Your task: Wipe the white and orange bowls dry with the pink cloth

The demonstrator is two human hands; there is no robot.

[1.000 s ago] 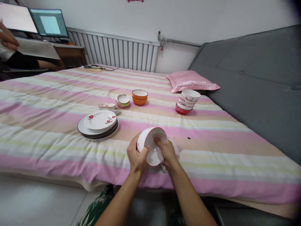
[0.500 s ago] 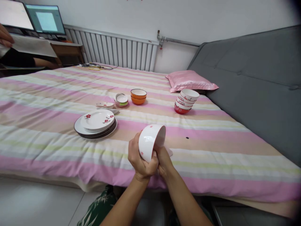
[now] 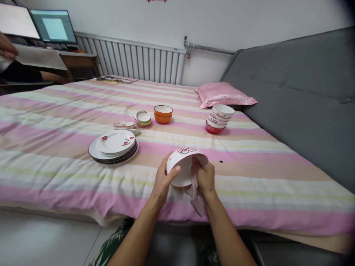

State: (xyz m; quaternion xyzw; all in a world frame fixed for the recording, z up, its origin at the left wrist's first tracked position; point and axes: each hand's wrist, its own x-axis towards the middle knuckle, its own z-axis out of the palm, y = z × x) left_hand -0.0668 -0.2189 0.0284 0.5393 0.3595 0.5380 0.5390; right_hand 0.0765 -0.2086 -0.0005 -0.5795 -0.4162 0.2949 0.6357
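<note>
A white bowl (image 3: 180, 176) with a red rim and a printed pattern is tilted above the bed's front edge, its opening turned toward me. My left hand (image 3: 163, 181) grips its left side, thumb over the rim. My right hand (image 3: 204, 177) is closed on a pale pinkish cloth (image 3: 196, 201) at the bowl's right rim, thumb inside; the cloth hangs down below. Left of the bowl lies a stack of plates (image 3: 116, 142), the top one white with red flowers. Farther back on the right, several stacked bowls (image 3: 219, 120) lean slightly, the lowest one red.
Two orange bowls (image 3: 163, 115) are stacked mid-bed beside small dishes (image 3: 143, 118) and a flowered dish (image 3: 123, 125). A pink pillow (image 3: 224, 94) lies near the grey headboard (image 3: 291, 81). Cables (image 3: 113, 79) rest at the far edge. Another person's hand (image 3: 7, 47) shows at far left.
The bowl has turned so its opening faces me and its printed pattern shows on top. My right hand has moved right and up with the cloth, which now hangs in view.
</note>
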